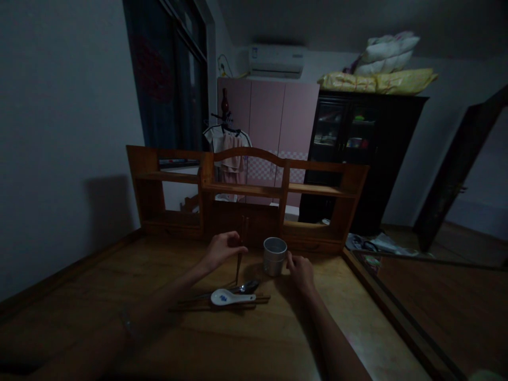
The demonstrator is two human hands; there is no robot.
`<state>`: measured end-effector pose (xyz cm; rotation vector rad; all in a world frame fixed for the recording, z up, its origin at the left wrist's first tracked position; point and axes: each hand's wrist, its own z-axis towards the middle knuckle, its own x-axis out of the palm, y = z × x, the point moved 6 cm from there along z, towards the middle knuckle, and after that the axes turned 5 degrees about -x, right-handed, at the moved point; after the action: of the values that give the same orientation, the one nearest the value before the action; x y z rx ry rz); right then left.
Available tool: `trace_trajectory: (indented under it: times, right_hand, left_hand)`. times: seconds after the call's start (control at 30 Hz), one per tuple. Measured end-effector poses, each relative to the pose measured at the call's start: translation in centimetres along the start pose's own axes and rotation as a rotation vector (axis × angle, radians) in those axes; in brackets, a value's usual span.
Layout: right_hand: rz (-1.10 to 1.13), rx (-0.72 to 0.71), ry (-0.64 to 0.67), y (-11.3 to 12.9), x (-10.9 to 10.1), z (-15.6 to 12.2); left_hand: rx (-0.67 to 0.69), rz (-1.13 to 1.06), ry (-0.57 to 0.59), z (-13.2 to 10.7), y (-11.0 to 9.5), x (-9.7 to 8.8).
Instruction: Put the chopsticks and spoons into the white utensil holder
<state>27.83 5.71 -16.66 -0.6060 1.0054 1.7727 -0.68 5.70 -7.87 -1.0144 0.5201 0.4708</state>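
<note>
My left hand is closed in a pinch on a pair of dark chopsticks, held upright with their tips near the table. My right hand rests against the right side of a grey metal cup, fingers curled at its wall. On the wooden table in front of my left forearm lie a white ceramic spoon with a blue mark, a metal spoon and more chopsticks. The room is dim.
A low wooden shelf unit stands at the table's far edge, just behind the cup. The table's right edge drops to the floor. A pink wardrobe, a dark cabinet and a wall lie beyond.
</note>
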Motion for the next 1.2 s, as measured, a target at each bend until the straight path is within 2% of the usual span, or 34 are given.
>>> trace_trajectory:
  times: [0.13,0.2,0.23,0.3,0.37,0.5,0.6,0.77,0.93,1.2]
  right_hand:
    - [0.083,0.023,-0.144,0.5,-2.7,0.7]
    - [0.240,-0.030,-0.210,1.9,-4.7,1.7]
    - [0.351,-0.081,-0.200,3.1,-5.7,2.3]
    - [0.581,-0.181,-0.095,6.1,-7.4,3.9]
    - [0.738,-0.239,0.062,9.3,-8.7,5.4]
    - [0.900,-0.359,0.287,14.8,-10.4,8.1]
    - [0.924,-0.414,0.354,17.1,-10.6,9.4]
    - [0.859,-0.426,0.300,18.3,-10.4,10.1]
    - [0.841,-0.395,0.274,17.9,-9.6,9.8]
    - [0.674,-0.465,0.230,17.0,-8.9,10.8]
  left_hand:
    - [0.039,0.040,0.016,1.9,-1.9,-0.3]
    - [0.075,0.014,0.075,2.9,-3.2,-0.2]
    - [0.090,-0.011,0.111,3.4,-3.8,0.0]
    - [0.108,-0.070,0.187,4.0,-4.8,0.3]
    - [0.119,-0.079,0.282,4.2,-5.5,0.5]
    - [0.142,0.093,0.403,4.0,-6.1,-0.1]
    - [0.134,0.111,0.419,4.0,-6.1,-1.3]
    - [0.090,0.076,0.387,4.5,-5.0,-2.3]
    - [0.016,-0.090,0.513,4.8,-3.7,-0.7]
    - [0.041,-0.069,0.570,6.1,-1.9,1.6]
